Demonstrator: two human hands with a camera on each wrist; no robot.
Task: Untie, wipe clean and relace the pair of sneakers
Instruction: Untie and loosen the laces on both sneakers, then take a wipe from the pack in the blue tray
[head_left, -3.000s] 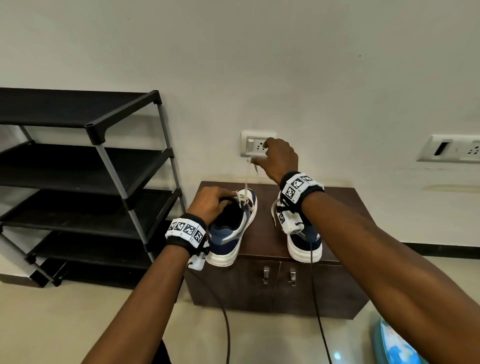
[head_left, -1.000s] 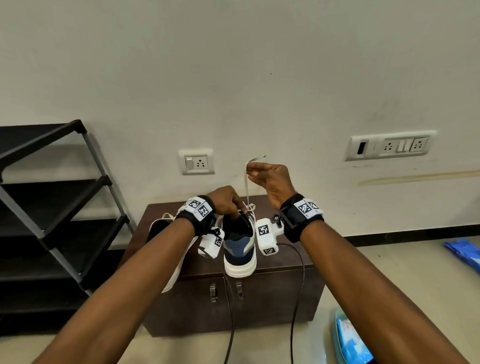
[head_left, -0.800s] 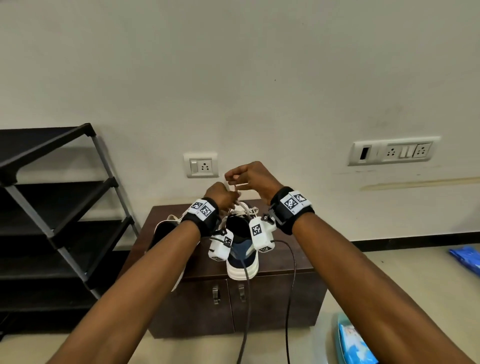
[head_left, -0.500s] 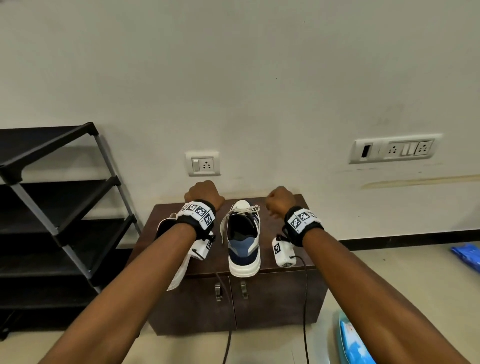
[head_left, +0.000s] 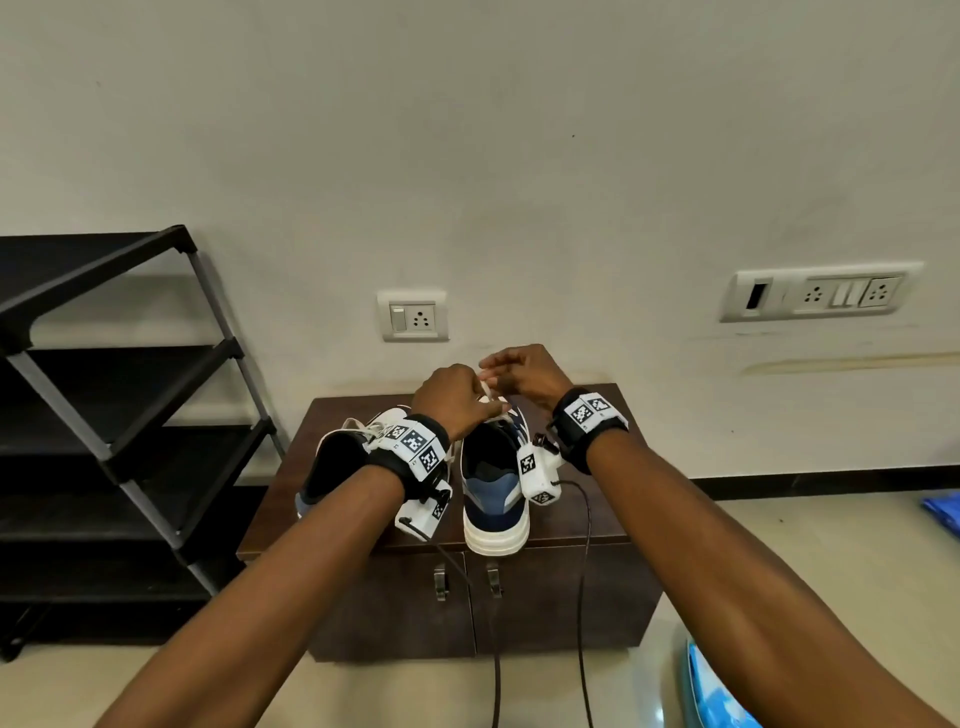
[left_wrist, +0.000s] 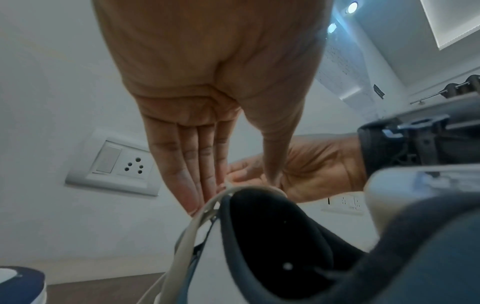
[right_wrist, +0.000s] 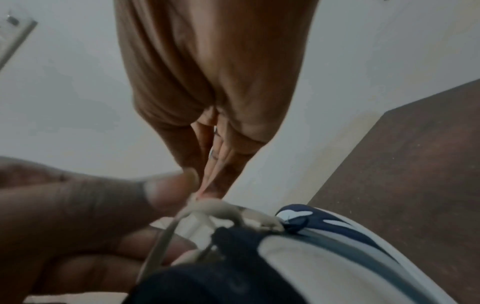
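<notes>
Sneakers of white, navy and blue panels, thick white soles, are being kept on the dark wood-grain cabinet (head_left: 597, 415): the right sneaker (head_left: 493, 499) near its front edge, the left sneaker (head_left: 337, 462) beside it. A flat cream lace (right_wrist: 221, 207) is being pinched above the right sneaker's tongue by the left hand (head_left: 454, 397) and right hand (head_left: 524, 371).

Head view looks down; both wrist views closely share the sneaker (left_wrist: 272, 236).
</notes>
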